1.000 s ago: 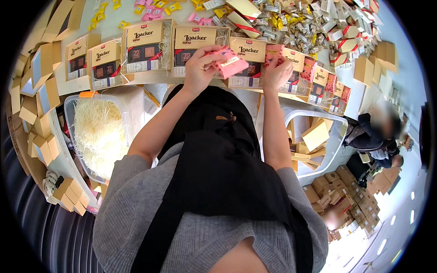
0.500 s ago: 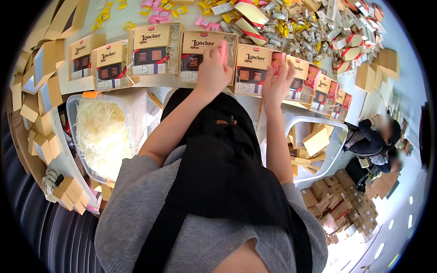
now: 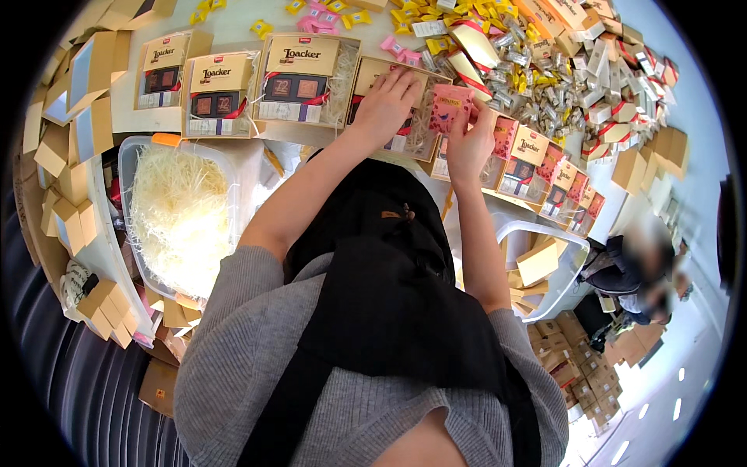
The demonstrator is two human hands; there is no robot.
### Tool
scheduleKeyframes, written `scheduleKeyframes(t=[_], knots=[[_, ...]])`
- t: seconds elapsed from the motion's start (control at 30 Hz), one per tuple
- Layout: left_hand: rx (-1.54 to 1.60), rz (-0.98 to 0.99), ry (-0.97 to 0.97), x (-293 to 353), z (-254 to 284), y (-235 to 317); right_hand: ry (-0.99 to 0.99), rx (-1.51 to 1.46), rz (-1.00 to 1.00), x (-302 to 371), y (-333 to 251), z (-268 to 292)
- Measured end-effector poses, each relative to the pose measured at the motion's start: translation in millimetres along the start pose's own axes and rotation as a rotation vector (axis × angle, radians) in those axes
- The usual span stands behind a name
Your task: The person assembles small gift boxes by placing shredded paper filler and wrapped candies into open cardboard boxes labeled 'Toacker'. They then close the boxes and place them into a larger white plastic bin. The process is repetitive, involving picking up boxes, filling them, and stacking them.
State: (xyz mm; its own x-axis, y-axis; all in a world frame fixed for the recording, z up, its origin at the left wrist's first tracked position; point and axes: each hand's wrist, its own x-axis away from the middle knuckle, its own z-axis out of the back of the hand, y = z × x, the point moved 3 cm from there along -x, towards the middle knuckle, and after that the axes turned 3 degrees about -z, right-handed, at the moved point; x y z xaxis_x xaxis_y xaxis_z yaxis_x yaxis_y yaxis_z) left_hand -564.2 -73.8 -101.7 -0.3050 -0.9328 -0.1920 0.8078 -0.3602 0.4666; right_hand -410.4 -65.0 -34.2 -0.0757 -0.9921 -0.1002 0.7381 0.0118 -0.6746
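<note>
My left hand (image 3: 385,107) lies over an open gift box (image 3: 426,145), its fingers stretched across the cream chocolate package inside. The hand hides much of that package. My right hand (image 3: 471,146) pinches a pink printed packet (image 3: 448,107) upright by its lower right side, above the right part of the same box, where pale shredded filler shows. To the left stands another box (image 3: 342,86) with a cream package, dark chocolate squares and filler. On the right, the neighbouring box holds a pink packet (image 3: 503,134) of the same kind.
More filled boxes (image 3: 222,93) line the table edge on both sides. Yellow and pink wrapped sweets (image 3: 317,17) and small packs lie beyond. Below the edge are a tub of shredded filler (image 3: 179,218) and a tub of cardboard pieces (image 3: 537,261). People (image 3: 634,268) are at far right.
The pink packet has gone from my left hand to my right. My left hand now rests over the box, fingers extended. The view has shifted, so the boxes sit further right.
</note>
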Motion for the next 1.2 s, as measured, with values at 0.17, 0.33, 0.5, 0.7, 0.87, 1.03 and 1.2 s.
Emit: scheduleKeyframes(t=[0.17, 0.33, 0.5, 0.7, 0.87, 1.03, 1.2], knots=[[-0.103, 0.015, 0.011, 5.3, -9.5, -10.0, 0.097, 0.116, 0.024, 0.6, 11.5, -35.3], [-0.043, 0.027, 0.024, 10.8, -7.7, -13.0, 0.131, 0.189, 0.042, 1.7, 20.5, -52.0], [-0.042, 0.048, 0.040, 11.0, -9.2, -15.6, 0.084, 0.310, 0.043, -3.9, 15.0, -58.5], [0.123, 0.145, -0.019, -23.3, 31.5, -26.1, -0.076, 0.525, 0.044, -8.5, 12.8, -65.3], [0.026, 0.477, 0.438, -108.6, 70.2, -135.4, -0.119, 0.514, 0.076, -11.9, 7.4, -67.7], [-0.284, 0.230, 0.420, -190.9, 60.7, -196.7, -0.147, 0.475, 0.059, -15.9, 8.1, -70.7], [-0.308, 0.591, 0.002, -238.4, 67.4, -204.2, -0.133, 0.317, -0.019, -17.8, 6.1, -63.9]])
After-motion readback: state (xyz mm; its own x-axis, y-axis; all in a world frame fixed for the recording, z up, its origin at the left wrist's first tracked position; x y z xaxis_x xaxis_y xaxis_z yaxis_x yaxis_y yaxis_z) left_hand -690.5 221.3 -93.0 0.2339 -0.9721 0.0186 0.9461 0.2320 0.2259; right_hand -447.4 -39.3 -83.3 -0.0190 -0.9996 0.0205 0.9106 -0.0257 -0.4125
